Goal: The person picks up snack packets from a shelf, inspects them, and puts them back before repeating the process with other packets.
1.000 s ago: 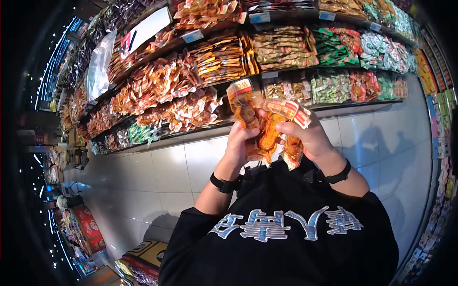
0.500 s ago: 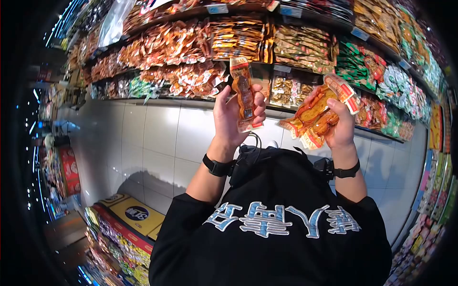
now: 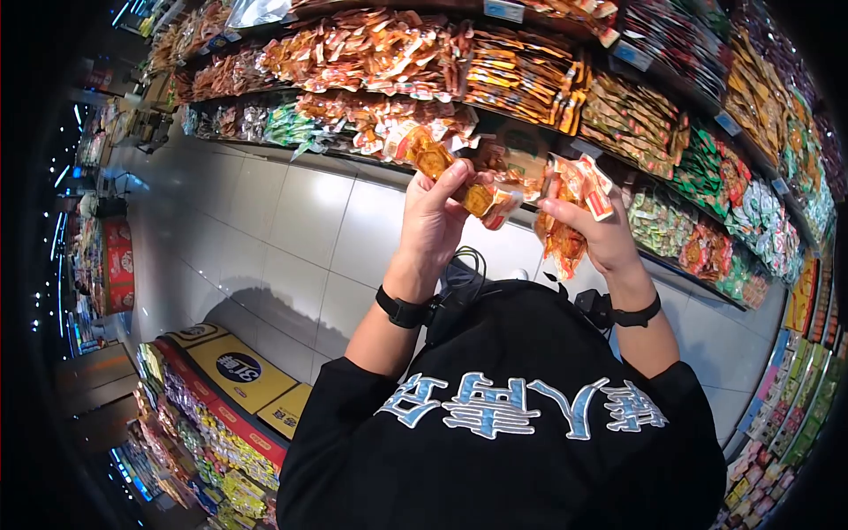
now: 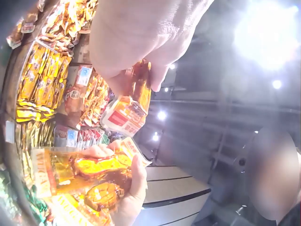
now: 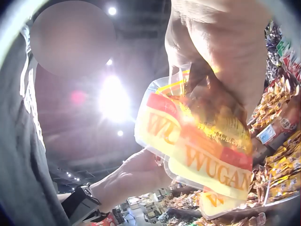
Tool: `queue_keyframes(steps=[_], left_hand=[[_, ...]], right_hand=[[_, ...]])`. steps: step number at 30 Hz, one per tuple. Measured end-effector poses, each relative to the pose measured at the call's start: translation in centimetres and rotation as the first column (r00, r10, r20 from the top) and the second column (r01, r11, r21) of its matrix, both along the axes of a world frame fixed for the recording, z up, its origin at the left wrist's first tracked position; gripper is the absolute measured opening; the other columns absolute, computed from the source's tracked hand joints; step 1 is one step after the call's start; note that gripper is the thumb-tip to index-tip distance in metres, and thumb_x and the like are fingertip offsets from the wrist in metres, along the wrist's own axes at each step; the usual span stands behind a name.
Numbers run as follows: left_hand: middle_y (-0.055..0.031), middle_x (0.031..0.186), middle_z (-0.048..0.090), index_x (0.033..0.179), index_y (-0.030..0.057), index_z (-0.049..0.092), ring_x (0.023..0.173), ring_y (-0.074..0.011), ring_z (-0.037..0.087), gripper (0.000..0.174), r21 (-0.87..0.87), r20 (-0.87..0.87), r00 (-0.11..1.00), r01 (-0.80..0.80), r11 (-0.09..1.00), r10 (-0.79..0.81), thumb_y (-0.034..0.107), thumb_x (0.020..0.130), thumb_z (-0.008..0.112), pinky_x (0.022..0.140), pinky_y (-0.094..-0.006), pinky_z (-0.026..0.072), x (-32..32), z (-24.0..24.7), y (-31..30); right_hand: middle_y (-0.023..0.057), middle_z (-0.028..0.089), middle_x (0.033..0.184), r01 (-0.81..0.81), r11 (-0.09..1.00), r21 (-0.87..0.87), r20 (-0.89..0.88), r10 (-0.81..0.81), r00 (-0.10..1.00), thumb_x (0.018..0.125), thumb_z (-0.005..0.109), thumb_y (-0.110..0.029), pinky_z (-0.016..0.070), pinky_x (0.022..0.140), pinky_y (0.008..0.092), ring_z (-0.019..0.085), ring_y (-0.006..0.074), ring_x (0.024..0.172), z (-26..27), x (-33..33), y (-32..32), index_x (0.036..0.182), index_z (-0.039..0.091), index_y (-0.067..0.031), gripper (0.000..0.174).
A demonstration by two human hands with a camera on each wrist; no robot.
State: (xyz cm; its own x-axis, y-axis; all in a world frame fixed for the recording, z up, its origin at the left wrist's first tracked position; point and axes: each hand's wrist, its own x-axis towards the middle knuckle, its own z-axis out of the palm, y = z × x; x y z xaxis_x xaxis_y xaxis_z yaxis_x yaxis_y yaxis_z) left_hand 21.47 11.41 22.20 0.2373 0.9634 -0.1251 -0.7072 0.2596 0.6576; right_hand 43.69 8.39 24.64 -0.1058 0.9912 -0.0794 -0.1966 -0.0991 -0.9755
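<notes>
In our left hand (image 3: 428,223), the fingers clamp one pack (image 3: 433,161); in our right hand (image 3: 611,240), they clamp several packs (image 3: 558,243). All are picked up, look unopened, none put down.

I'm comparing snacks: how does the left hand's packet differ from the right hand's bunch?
The packet is a single, slim strip; the bunch has several, overlapping and wider. The left hand grips the packet, while the right hand grips the bunch. Both show orange-brown food through clear wrapping.

You've got shelves (image 3: 678,87) w/ snack pkts (image 3: 521,79) ahead, yellow-topped display (image 3: 237,367) to your L, tiled flr (image 3: 300,212) btwn.
</notes>
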Motion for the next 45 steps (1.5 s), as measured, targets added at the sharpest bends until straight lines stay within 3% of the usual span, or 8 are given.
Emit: queue_keyframes(steps=[8, 13, 16, 26, 27, 34, 41, 45], left_hand=[[-0.0076, 0.097, 0.065, 0.097, 0.0019, 0.062, 0.097, -0.0211, 0.065, 0.018, 0.009, 0.033, 0.999, -0.029, 1.000, 0.028, 0.020, 0.095, 0.061, 0.088, -0.0368, 0.0528, -9.0, 1.7, 4.4], [-0.0089, 0.103, 0.065, 0.113, 0.0045, 0.057, 0.100, -0.0205, 0.063, 0.032, -0.063, 0.085, 0.996, -0.005, 0.998, 0.010, 0.032, 0.098, 0.054, 0.086, -0.0352, 0.0516, -14.1, 2.1, 6.5], [-0.0062, 0.106, 0.067, 0.116, 0.0060, 0.057, 0.098, -0.0169, 0.065, 0.027, -0.033, -0.035, 0.999, 0.013, 0.999, -0.014, 0.023, 0.095, 0.058, 0.083, -0.0328, 0.0522, -17.1, 1.5, 7.1], [-0.0037, 0.098, 0.069, 0.115, 0.0072, 0.058, 0.085, -0.0114, 0.067, 0.024, -0.139, 0.131, 0.985, 0.129, 0.982, -0.111, 0.018, 0.094, 0.060, 0.071, -0.0256, 0.0575, -22.2, -1.0, 8.3], [0.0017, 0.074, 0.068, 0.112, 0.0073, 0.059, 0.066, -0.0077, 0.067, 0.019, -0.214, 0.014, 1.000, 0.021, 0.977, -0.018, 0.019, 0.097, 0.055, 0.065, -0.0239, 0.0591, -21.2, 1.0, 7.9], [0.0019, 0.075, 0.068, 0.116, 0.0091, 0.056, 0.066, -0.0081, 0.067, 0.022, -0.234, -0.002, 1.000, -0.007, 0.972, 0.006, 0.018, 0.096, 0.057, 0.067, -0.0243, 0.0596, -22.0, 0.7, 8.3], [0.0018, 0.104, 0.066, 0.120, 0.0190, 0.053, 0.088, -0.0069, 0.066, 0.026, -0.229, -0.052, 0.995, -0.094, 0.969, 0.084, 0.020, 0.095, 0.060, 0.073, -0.0217, 0.0581, -21.0, 0.2, 9.5], [0.0011, 0.105, 0.065, 0.122, 0.0193, 0.052, 0.096, -0.0094, 0.064, 0.030, -0.242, -0.068, 0.992, -0.124, 0.962, 0.110, 0.021, 0.094, 0.061, 0.080, -0.0254, 0.0549, -19.5, -1.0, 10.7]], right_hand=[[0.0051, 0.067, 0.109, -0.162, 0.977, 0.138, -0.127, 0.179, 0.976, 0.085, 0.068, -0.001, 0.0475, 0.088, 0.0252, 0.061, 0.0101, 0.097, 0.5, -13.1, 5.0, 0.114, 0.060, 0.0025, 0.030], [0.0059, 0.069, 0.102, -0.062, 0.985, 0.159, -0.148, 0.086, 0.985, 0.084, 0.064, 0.001, 0.0487, 0.085, 0.0254, 0.062, 0.0097, 0.094, -0.1, -17.1, 7.1, 0.110, 0.063, 0.0028, 0.026], [0.0081, 0.068, 0.105, -0.020, 0.996, 0.087, -0.193, 0.037, 0.980, 0.081, 0.060, 0.002, 0.0490, 0.088, 0.0288, 0.064, 0.0143, 0.096, 0.1, -18.2, 8.0, 0.111, 0.061, 0.0031, 0.030], [0.0047, 0.069, 0.098, 0.025, 0.994, 0.107, -0.303, 0.009, 0.953, 0.084, 0.064, -0.002, 0.0502, 0.082, 0.0270, 0.064, 0.0110, 0.089, 2.0, -21.6, 9.3, 0.108, 0.062, 0.0010, 0.023], [0.0049, 0.069, 0.098, 0.014, 0.994, 0.109, -0.303, 0.020, 0.953, 0.084, 0.064, -0.002, 0.0503, 0.082, 0.0270, 0.064, 0.0111, 0.089, 1.9, -22.0, 9.5, 0.107, 0.063, 0.0011, 0.023], [0.0059, 0.070, 0.098, -0.028, 0.995, 0.096, -0.313, 0.057, 0.948, 0.085, 0.065, -0.003, 0.0503, 0.083, 0.0271, 0.065, 0.0115, 0.089, 1.2, -23.3, 10.5, 0.106, 0.065, 0.0015, 0.022], [0.0048, 0.069, 0.102, -0.094, 0.990, 0.103, -0.313, 0.122, 0.942, 0.084, 0.072, -0.004, 0.0499, 0.085, 0.0271, 0.064, 0.0105, 0.094, -0.1, -23.4, 11.3, 0.113, 0.064, 0.0001, 0.030], [0.0037, 0.068, 0.104, -0.066, 0.994, 0.087, -0.359, 0.093, 0.929, 0.082, 0.072, 0.000, 0.0504, 0.086, 0.0269, 0.064, 0.0104, 0.094, -0.8, -22.0, 11.7, 0.112, 0.062, -0.0003, 0.032]])
